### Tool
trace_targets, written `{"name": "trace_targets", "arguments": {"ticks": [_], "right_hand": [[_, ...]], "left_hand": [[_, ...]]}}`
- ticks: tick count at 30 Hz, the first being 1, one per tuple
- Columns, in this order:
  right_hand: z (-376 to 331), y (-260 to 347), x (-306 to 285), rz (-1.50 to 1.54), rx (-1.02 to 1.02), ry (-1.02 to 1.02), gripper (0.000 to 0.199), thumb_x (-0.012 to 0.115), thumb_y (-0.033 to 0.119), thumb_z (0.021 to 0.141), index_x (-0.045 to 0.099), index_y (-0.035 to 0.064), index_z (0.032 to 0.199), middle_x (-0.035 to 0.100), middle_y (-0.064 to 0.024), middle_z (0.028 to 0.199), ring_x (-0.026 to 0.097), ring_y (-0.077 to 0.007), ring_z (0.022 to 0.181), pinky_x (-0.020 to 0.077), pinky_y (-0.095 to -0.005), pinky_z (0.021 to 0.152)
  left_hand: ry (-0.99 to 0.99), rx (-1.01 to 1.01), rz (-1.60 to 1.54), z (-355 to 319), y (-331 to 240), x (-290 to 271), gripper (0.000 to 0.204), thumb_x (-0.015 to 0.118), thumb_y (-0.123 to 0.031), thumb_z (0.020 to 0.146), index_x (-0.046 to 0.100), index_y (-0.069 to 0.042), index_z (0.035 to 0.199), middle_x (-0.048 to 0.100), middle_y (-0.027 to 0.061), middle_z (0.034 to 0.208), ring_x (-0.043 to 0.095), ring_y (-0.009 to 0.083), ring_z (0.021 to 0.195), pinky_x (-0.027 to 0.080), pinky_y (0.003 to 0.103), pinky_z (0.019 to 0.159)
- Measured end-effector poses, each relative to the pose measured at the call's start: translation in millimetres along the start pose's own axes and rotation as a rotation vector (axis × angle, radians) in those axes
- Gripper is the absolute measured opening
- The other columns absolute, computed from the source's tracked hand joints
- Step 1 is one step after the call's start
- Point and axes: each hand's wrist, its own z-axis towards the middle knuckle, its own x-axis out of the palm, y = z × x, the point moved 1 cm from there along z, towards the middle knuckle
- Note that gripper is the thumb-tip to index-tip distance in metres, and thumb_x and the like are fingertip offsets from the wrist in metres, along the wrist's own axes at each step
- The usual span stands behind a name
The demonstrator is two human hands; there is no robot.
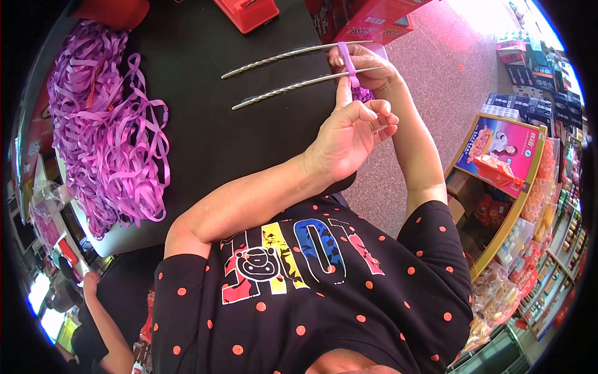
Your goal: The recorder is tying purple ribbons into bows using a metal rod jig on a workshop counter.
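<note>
Two twisted metal rods lie nearly side by side over the black tabletop, ends pointing left. A light purple ribbon crosses both near their right ends. My right hand is closed at that end, its fingers pinching at the ribbon, partly hidden behind the rods. My left hand is just below. Its index finger stretches up to the ribbon at the lower rod, while thumb and other fingers are loosely curled with nothing visible in them. More purple ribbon shows bunched beneath the hands.
A big tangled heap of purple ribbon covers the left of the black table. A red device and red boxes stand at the far side. Right of me is a display counter with packaged goods. A person's arm shows at lower left.
</note>
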Motion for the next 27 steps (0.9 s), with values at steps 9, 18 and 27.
{"name": "trace_targets", "arguments": {"ticks": [9, 18, 27], "right_hand": [[-39.3, 48.0, 87.1, -0.973, 0.015, -0.719, 0.04, 0.063, 0.038, 0.082, 0.067, -0.0016, 0.087, 0.066, -0.0059, 0.079, 0.062, -0.0126, 0.071, 0.0487, -0.0286, 0.066], [-26.9, 39.0, 135.6, -1.602, 0.215, -0.947, 0.044, 0.069, 0.043, 0.072, 0.068, 0.0021, 0.088, 0.064, -0.0168, 0.069, 0.064, -0.0282, 0.063, 0.0501, -0.0354, 0.063], [-18.9, 31.7, 144.8, -1.747, 0.225, -1.066, 0.037, 0.061, 0.041, 0.074, 0.069, 0.0053, 0.078, 0.065, -0.015, 0.07, 0.064, -0.0311, 0.075, 0.0454, -0.0411, 0.075]], "left_hand": [[-0.002, 0.005, 0.052, 0.3, 0.3, -1.7, 0.081, 0.046, 0.004, 0.073, 0.01, -0.033, 0.135, 0.053, 0.0038, 0.093, 0.055, 0.0182, 0.089, 0.041, 0.039, 0.088], [0.01, 0.018, 0.189, 1.7, 3.8, -3.4, 0.092, 0.045, 0.008, 0.07, 0.003, -0.033, 0.141, 0.048, 0.0044, 0.115, 0.05, 0.0169, 0.104, 0.039, 0.042, 0.094], [0.024, 0.041, 0.168, 0.2, -0.3, -4.9, 0.094, 0.045, 0.007, 0.07, -0.001, -0.031, 0.142, 0.042, 0.0062, 0.126, 0.049, 0.0185, 0.112, 0.039, 0.044, 0.095]]}}
